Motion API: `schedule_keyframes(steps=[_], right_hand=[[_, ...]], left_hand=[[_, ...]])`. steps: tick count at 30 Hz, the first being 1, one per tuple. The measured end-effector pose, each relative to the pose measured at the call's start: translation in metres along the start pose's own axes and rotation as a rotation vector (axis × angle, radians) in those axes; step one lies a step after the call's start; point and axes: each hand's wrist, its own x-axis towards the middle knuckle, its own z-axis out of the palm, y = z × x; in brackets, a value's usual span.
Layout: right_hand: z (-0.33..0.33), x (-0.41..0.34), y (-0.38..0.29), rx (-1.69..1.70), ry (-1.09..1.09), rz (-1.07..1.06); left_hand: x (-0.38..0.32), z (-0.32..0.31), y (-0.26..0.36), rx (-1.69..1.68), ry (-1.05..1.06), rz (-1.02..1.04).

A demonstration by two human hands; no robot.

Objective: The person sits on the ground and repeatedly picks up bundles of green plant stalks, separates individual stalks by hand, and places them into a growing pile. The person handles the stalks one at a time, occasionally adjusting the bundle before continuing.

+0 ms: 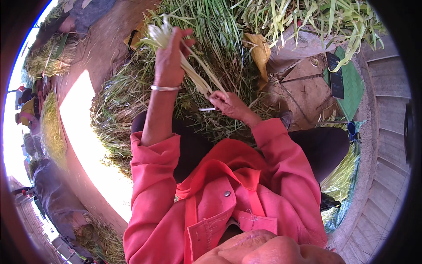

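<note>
My left hand (pixel 169 61), with a silver bangle (pixel 165 88) at its wrist, is closed around a bunch of pale stalks (pixel 194 74). Their whitish, frayed ends (pixel 160 34) stick out past the fingers. Lower and to the right, my right hand (pixel 229 105) pinches the other end of the strands between thumb and fingers. A thin white piece (pixel 207 109) shows beside those fingers; whether it is a stalk or a tool I cannot tell. Both hands are above a large heap of cut green grass-like stalks (pixel 132 109) in front of my legs.
Broad pale-green leaf strips (pixel 316 13) lie at top right on a whitish sack (pixel 296 46). A dark phone (pixel 335 76) rests on a green woven mat (pixel 351 82). A yellow cloth or sack (pixel 258 54) touches the heap. Other people (pixel 54 191) sit at left near more stalks.
</note>
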Motion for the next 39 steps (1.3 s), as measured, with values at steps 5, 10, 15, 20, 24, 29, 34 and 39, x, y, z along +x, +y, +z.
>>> schedule_keyframes(steps=[5, 10, 15, 20, 24, 29, 34, 39], right_hand=[[-0.029, 0.027, 0.069, -0.231, 0.378, 0.16], [-0.032, 0.078, 0.08, -0.491, 0.664, 0.159], [-0.034, 0.088, 0.072, -0.509, 0.494, 0.343], [-0.075, 0.047, 0.037, -0.137, 0.139, 0.328], [-0.078, 0.019, 0.006, 0.244, 0.071, 0.109], [-0.07, 0.008, -0.005, 0.226, 0.091, 0.074], [-0.068, 0.004, -0.007, 0.383, 0.076, 0.225], [-0.058, 0.017, -0.004, 0.623, 0.197, 0.204]], left_hand=[[0.002, -0.015, 0.117, -0.466, -0.288, 0.178], [-0.027, -0.024, 0.219, -0.529, -0.294, 0.457], [-0.01, -0.02, 0.077, -0.08, -0.014, 0.264], [0.002, -0.023, -0.033, -0.416, 0.089, -0.397], [0.006, 0.0, -0.05, -0.08, 0.146, -0.332], [-0.004, 0.016, -0.086, 0.262, 0.051, -0.36], [-0.008, 0.011, -0.099, 0.332, -0.097, -0.354], [-0.009, 0.017, -0.095, 0.315, -0.115, -0.346]])
